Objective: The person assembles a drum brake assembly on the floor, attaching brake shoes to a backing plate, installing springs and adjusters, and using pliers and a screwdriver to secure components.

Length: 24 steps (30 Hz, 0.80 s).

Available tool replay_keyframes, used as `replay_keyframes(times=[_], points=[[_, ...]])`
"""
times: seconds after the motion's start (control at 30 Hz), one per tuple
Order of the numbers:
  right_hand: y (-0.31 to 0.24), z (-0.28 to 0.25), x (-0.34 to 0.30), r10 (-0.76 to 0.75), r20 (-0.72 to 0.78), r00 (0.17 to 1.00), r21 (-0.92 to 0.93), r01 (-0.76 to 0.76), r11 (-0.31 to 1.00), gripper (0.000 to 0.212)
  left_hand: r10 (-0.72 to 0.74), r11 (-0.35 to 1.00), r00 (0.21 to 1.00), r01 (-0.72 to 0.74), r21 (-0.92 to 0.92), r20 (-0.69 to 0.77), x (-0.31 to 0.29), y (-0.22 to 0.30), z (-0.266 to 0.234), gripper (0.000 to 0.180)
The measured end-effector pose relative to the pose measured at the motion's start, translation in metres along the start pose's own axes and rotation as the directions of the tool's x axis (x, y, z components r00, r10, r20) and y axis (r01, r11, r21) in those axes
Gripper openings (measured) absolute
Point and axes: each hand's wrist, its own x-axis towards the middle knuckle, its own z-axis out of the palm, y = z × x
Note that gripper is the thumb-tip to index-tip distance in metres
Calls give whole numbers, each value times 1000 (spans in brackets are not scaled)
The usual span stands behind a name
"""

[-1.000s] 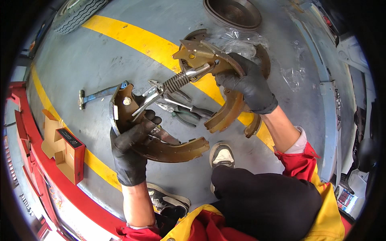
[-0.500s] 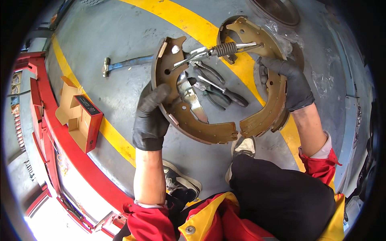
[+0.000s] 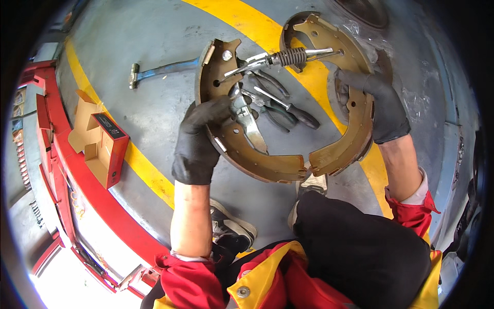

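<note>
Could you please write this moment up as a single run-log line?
left hand: grips left brake shoe | right hand: grips right brake shoe | coil spring: links shoes at top | pliers, hammer: on floor

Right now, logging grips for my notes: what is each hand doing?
Left hand: closed on the left brake shoe.
Right hand: closed on the right brake shoe.

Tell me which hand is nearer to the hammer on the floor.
Left. The left hand grips the left brake shoe, just right of and below the hammer; the right hand holds the right brake shoe, far across.
</note>
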Motion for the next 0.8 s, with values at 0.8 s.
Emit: replay_keyframes(times=[0.8], points=[[28, -24, -12, -351, 62, 934, 53, 348, 936, 78, 238, 968, 957, -248, 43, 169, -31, 19, 29, 81]])
